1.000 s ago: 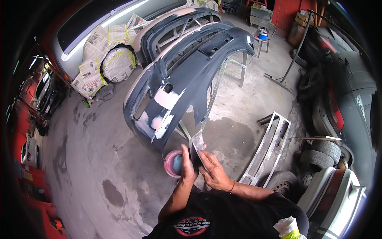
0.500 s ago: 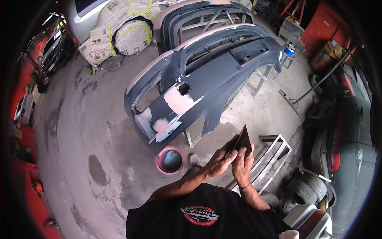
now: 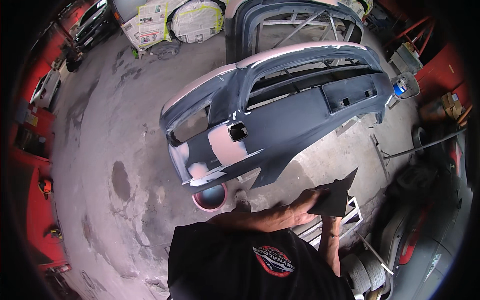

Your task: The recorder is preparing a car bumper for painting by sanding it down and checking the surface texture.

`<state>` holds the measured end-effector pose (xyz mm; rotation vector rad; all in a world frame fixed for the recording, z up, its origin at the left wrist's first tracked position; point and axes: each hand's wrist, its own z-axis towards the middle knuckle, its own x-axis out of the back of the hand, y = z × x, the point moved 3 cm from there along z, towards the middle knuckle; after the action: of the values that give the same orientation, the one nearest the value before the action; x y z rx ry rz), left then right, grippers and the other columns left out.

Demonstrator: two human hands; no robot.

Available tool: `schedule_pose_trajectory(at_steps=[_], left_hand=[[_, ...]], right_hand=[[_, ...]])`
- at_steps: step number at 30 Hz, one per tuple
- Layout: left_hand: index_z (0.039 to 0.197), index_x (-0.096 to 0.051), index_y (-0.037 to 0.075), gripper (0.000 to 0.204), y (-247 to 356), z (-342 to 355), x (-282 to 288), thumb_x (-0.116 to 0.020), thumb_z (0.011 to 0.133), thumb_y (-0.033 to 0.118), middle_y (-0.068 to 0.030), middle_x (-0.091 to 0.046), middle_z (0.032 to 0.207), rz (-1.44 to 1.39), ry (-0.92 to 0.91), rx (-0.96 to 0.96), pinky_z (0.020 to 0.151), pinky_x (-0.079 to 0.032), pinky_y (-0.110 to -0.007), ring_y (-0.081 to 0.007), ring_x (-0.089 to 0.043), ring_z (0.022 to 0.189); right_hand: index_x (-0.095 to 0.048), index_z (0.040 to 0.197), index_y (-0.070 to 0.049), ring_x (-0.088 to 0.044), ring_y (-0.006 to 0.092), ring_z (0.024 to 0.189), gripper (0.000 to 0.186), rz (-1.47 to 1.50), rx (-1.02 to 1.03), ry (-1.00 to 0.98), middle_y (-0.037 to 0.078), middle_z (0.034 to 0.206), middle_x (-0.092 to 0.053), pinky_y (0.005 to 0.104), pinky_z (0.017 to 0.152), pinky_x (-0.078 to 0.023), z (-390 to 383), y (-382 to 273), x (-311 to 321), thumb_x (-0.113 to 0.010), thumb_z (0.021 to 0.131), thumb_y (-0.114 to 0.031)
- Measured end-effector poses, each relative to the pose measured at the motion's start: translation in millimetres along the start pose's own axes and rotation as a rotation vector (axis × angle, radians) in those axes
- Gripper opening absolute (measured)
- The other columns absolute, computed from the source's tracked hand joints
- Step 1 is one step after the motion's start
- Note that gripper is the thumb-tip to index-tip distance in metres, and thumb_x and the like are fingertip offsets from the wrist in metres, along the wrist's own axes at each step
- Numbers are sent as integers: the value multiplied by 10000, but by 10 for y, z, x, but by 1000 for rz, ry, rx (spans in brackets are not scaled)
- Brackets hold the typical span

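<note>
I have the left hand (image 3: 302,207) grasping a dark sheet (image 3: 332,201) at its left side. From that grip the sheet's long axis slants rightward and away, a sharp corner pointing that way. The right hand (image 3: 331,221) is mostly hidden behind it; I cannot tell its grip.

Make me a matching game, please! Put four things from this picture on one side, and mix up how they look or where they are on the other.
Things:
1. sheet
2. bucket
3. nearer car bumper
4. can

Clues:
A. blue and white, past the right end of the bumper
B. pink, bluish inside, standing on the floor
C. dark, held by the left hand
D. mostly dark grey with pink patches

Right pairs: 1-C, 2-B, 3-D, 4-A
</note>
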<state>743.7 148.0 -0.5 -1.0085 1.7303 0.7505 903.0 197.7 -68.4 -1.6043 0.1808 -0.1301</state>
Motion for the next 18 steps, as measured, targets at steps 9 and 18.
schedule_pose_trajectory(at_steps=[9,18], left_hand=[[1126,-593,11,265,591,251,-443,-627,900,145,-50,-644,1022,220,273,-714,805,-528,-280,-132,-624,932],[1264,-543,43,388,-255,-42,267,-625,891,111,-91,-620,1188,238,180,-878,948,-487,-448,-251,-616,1077]], right_hand=[[-520,1237,64,-547,96,908,466,-173,142,-516,59,1027,-633,243,794,-448,1146,-534,244,-598,944,-290],[-317,1282,-16,-498,127,925,339,12,409,-661,90,1068,-540,261,811,-412,1364,-1196,-242,-433,1018,-194]])
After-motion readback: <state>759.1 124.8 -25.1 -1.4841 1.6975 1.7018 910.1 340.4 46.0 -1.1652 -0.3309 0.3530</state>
